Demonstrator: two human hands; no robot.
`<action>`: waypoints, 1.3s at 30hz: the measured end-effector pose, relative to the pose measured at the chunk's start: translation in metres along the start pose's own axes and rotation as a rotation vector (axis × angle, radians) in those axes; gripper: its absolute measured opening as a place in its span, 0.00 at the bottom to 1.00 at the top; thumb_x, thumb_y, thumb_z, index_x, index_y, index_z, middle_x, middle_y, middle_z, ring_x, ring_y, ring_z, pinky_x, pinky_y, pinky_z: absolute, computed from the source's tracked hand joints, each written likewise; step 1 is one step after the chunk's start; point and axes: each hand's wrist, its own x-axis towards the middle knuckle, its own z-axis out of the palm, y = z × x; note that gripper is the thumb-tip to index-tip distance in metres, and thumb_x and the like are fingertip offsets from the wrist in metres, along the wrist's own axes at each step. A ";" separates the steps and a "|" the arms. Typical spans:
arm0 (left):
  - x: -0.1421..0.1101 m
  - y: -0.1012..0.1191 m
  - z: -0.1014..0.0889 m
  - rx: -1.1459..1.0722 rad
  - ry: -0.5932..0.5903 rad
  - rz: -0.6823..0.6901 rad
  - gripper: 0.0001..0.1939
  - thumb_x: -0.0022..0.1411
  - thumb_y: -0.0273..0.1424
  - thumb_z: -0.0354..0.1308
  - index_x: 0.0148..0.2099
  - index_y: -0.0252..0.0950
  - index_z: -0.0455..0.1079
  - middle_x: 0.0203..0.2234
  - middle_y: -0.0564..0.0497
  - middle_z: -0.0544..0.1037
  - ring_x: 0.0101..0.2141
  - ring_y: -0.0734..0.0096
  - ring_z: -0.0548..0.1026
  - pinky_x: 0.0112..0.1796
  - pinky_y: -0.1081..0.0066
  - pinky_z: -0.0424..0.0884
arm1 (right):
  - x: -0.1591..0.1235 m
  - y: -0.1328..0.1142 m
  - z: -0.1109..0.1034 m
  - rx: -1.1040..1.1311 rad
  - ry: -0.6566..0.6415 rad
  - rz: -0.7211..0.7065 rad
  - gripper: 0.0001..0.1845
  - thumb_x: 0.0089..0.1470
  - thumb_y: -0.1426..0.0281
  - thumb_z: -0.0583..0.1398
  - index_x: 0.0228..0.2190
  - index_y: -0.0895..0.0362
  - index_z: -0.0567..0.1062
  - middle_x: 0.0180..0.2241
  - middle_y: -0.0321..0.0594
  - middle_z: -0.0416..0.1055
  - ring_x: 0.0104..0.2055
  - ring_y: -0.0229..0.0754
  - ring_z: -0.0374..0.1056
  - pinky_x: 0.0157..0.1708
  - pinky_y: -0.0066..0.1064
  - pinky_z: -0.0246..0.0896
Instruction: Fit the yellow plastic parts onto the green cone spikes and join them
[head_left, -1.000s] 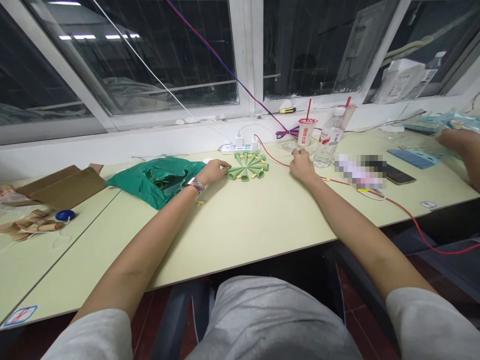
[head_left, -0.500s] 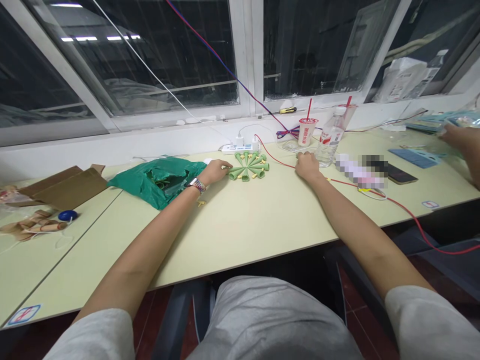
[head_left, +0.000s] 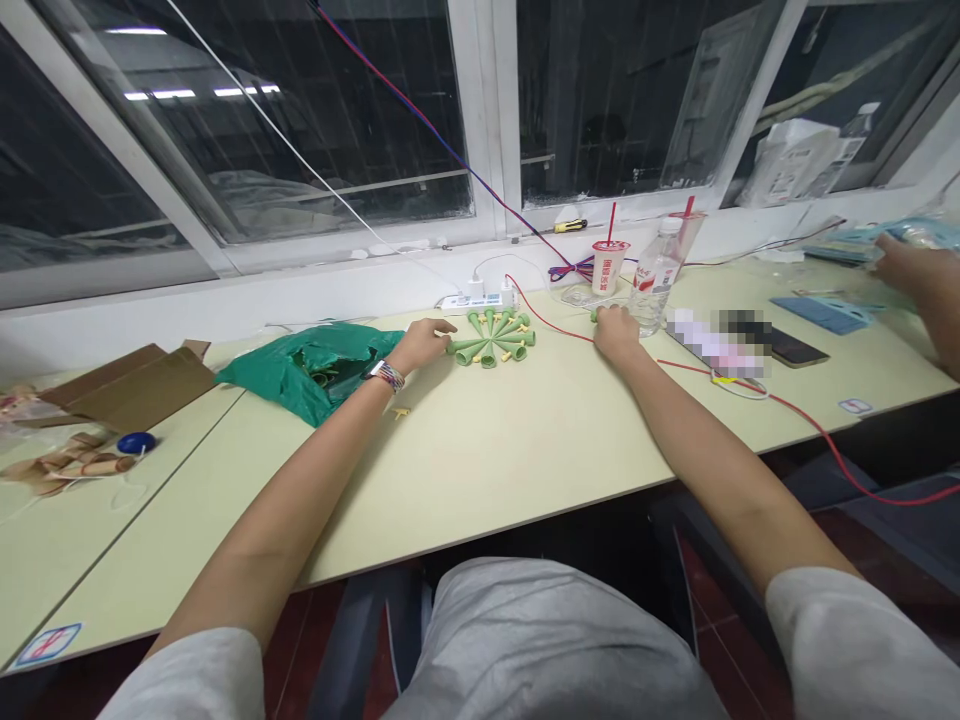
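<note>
Green cone-shaped pieces (head_left: 488,355) lie in a ring on the table, their narrow ends meeting in the middle and small yellow pieces (head_left: 516,354) between them. My left hand (head_left: 421,346) is at the left side of this ring, thumb and forefinger apart beside the leftmost cone. Farther right, my right hand (head_left: 616,334) rests on the table by the water bottle, its fingers closed on a green piece (head_left: 595,315) that is mostly hidden. One loose yellow piece (head_left: 403,413) lies below my left wrist.
A torn green plastic bag (head_left: 300,375) lies left of my left hand. Behind stand a power strip (head_left: 480,301), a drink cup (head_left: 607,268) and a water bottle (head_left: 654,285). A red cable (head_left: 810,420) crosses the right side. Another person's hand (head_left: 911,270) is at far right.
My left thumb and forefinger have parted slightly from the leftmost cone. My right hand stays in nearly the same place. The whole view has shifted a little.
</note>
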 end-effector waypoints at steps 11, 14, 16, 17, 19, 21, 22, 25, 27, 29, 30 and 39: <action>-0.003 0.032 -0.016 -0.239 0.272 0.133 0.13 0.61 0.26 0.54 0.44 0.34 0.79 0.45 0.44 0.84 0.43 0.62 0.82 0.48 0.65 0.76 | -0.002 -0.010 -0.005 0.326 0.200 -0.050 0.19 0.59 0.79 0.58 0.49 0.59 0.79 0.48 0.55 0.78 0.50 0.54 0.74 0.48 0.41 0.67; -0.005 0.047 -0.015 -0.317 0.118 0.176 0.12 0.62 0.30 0.57 0.46 0.34 0.78 0.39 0.45 0.84 0.38 0.62 0.83 0.44 0.64 0.77 | -0.015 -0.037 -0.007 0.689 0.273 -0.257 0.11 0.59 0.74 0.59 0.43 0.57 0.78 0.44 0.47 0.80 0.45 0.48 0.75 0.48 0.38 0.69; -0.007 0.058 -0.014 -0.381 -0.008 0.174 0.14 0.64 0.35 0.60 0.48 0.35 0.77 0.37 0.44 0.84 0.38 0.61 0.83 0.41 0.65 0.78 | -0.031 -0.062 -0.008 0.939 0.251 -0.375 0.07 0.58 0.69 0.62 0.40 0.55 0.77 0.40 0.43 0.80 0.41 0.45 0.76 0.45 0.36 0.70; -0.008 0.064 -0.013 -0.418 -0.082 0.179 0.15 0.64 0.38 0.61 0.49 0.35 0.77 0.38 0.44 0.84 0.39 0.60 0.84 0.40 0.65 0.78 | -0.041 -0.075 -0.009 1.041 0.222 -0.429 0.07 0.57 0.66 0.63 0.39 0.54 0.76 0.39 0.41 0.80 0.40 0.44 0.76 0.43 0.35 0.71; -0.011 0.073 -0.014 -0.457 -0.245 0.206 0.18 0.65 0.43 0.62 0.51 0.36 0.76 0.38 0.44 0.84 0.39 0.60 0.84 0.39 0.65 0.79 | -0.061 -0.099 -0.011 1.190 0.142 -0.521 0.09 0.56 0.63 0.65 0.38 0.52 0.75 0.38 0.38 0.79 0.39 0.42 0.76 0.42 0.33 0.71; -0.014 0.078 -0.018 -0.465 -0.344 0.219 0.19 0.65 0.45 0.62 0.50 0.36 0.75 0.35 0.45 0.84 0.37 0.59 0.84 0.37 0.65 0.79 | -0.076 -0.115 -0.013 1.275 0.089 -0.558 0.09 0.55 0.63 0.65 0.37 0.52 0.74 0.38 0.37 0.79 0.40 0.42 0.77 0.40 0.32 0.71; -0.015 0.080 -0.021 -0.460 -0.363 0.216 0.19 0.65 0.45 0.63 0.49 0.35 0.76 0.34 0.46 0.84 0.36 0.58 0.84 0.36 0.65 0.79 | -0.081 -0.121 -0.014 1.288 0.075 -0.561 0.09 0.55 0.62 0.65 0.37 0.52 0.74 0.38 0.37 0.79 0.41 0.42 0.77 0.40 0.32 0.71; -0.018 0.079 -0.035 -0.423 -0.357 0.188 0.17 0.63 0.44 0.65 0.45 0.35 0.78 0.34 0.47 0.84 0.39 0.55 0.85 0.39 0.63 0.80 | -0.090 -0.129 -0.016 1.247 0.076 -0.553 0.09 0.58 0.61 0.64 0.37 0.51 0.73 0.39 0.38 0.78 0.43 0.43 0.76 0.42 0.33 0.71; -0.018 0.076 -0.047 -0.406 -0.340 0.175 0.17 0.61 0.43 0.67 0.45 0.35 0.79 0.35 0.47 0.84 0.40 0.54 0.85 0.42 0.62 0.81 | -0.096 -0.131 -0.016 1.185 0.112 -0.555 0.08 0.61 0.61 0.61 0.37 0.52 0.71 0.39 0.39 0.77 0.41 0.43 0.74 0.41 0.33 0.69; -0.018 0.071 -0.061 -0.419 -0.240 0.172 0.16 0.61 0.40 0.68 0.46 0.35 0.79 0.37 0.45 0.85 0.40 0.55 0.85 0.44 0.60 0.82 | -0.104 -0.134 -0.013 1.102 0.113 -0.594 0.06 0.63 0.63 0.58 0.37 0.52 0.70 0.34 0.37 0.75 0.36 0.42 0.71 0.38 0.33 0.66; -0.018 0.068 -0.068 -0.461 -0.156 0.187 0.15 0.61 0.39 0.68 0.46 0.35 0.78 0.39 0.44 0.84 0.41 0.56 0.85 0.46 0.59 0.82 | -0.110 -0.136 -0.012 1.049 0.087 -0.636 0.04 0.63 0.65 0.57 0.37 0.52 0.69 0.32 0.36 0.73 0.33 0.42 0.70 0.37 0.33 0.64; -0.013 0.037 -0.105 -0.701 0.179 0.132 0.18 0.66 0.31 0.66 0.57 0.34 0.72 0.29 0.50 0.80 0.33 0.63 0.85 0.47 0.52 0.82 | -0.149 -0.198 -0.001 0.613 0.054 -1.208 0.12 0.70 0.67 0.54 0.47 0.56 0.75 0.47 0.49 0.76 0.51 0.51 0.68 0.52 0.41 0.64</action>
